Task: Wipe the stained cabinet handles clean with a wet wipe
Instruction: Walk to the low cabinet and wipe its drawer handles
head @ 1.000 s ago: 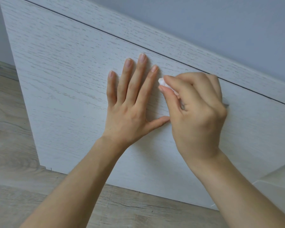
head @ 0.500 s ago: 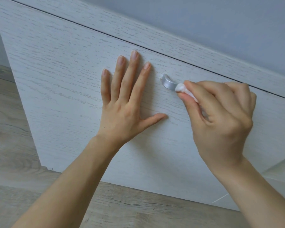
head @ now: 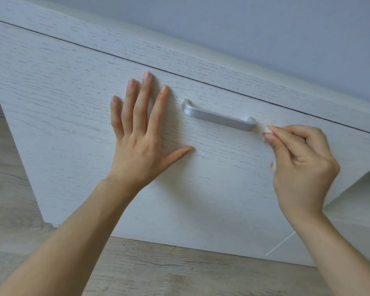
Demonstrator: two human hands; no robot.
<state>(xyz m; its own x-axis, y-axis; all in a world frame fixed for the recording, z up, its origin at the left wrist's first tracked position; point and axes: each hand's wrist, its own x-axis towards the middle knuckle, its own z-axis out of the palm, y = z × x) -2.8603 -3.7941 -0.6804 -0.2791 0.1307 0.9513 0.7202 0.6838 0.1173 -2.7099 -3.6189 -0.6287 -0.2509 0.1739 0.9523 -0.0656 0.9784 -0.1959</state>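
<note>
A silver bar handle (head: 219, 117) is fixed to the pale wood-grain cabinet door (head: 73, 107) and shows in full. My right hand (head: 301, 165) pinches a small white wet wipe (head: 266, 130) between thumb and forefinger, just off the handle's right end. Only the tip of the wipe is visible. My left hand (head: 141, 133) lies flat on the door left of the handle, fingers straight and spread, thumb pointing toward the handle.
The cabinet's top panel (head: 201, 60) runs above the door, under a grey-blue wall (head: 265, 24). Wood-look flooring (head: 158, 272) lies below. At the right a lower white surface (head: 361, 210) meets the cabinet's edge.
My right hand has slid the wipe rightward along the handle, from its left end past its right end, uncovering the whole bar. My left hand has stayed flat on the door.
</note>
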